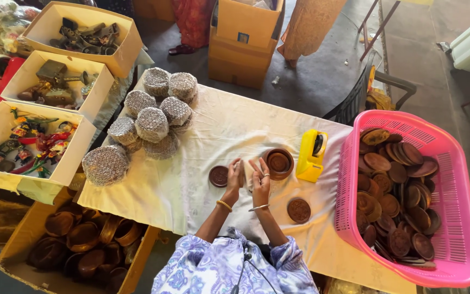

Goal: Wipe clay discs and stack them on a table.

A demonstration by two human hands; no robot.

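At the left of the frame stand three open cardboard boxes (6,139): the upper two hold dark metal pieces, the lowest painted figurines. Below them, at lower left, a fourth box (23,239) holds brown wooden bowls, too crowded to count. On the white tablecloth (191,185), upper left of centre, lie eight round bundles in bubble wrap (152,124), touching one another.

At centre, the left hand (234,177) and the right hand (260,179) are raised close together, fingers curled round a small pale thing between them; what it is cannot be told, and each hand seems to pinch it rather than clench. A carved wooden disc (218,176) lies just left of the left hand, and a second disc (298,210) lies lower right of the right hand. A wooden bowl with a lid in it (278,163) sits just right of the hands.

Handling so small a piece probably goes best with both thumbs steady and the work low over the cloth.

Further right are one yellow tape dispenser (311,156) and one pink plastic basket (452,179) heaped with several dozen brown lids.
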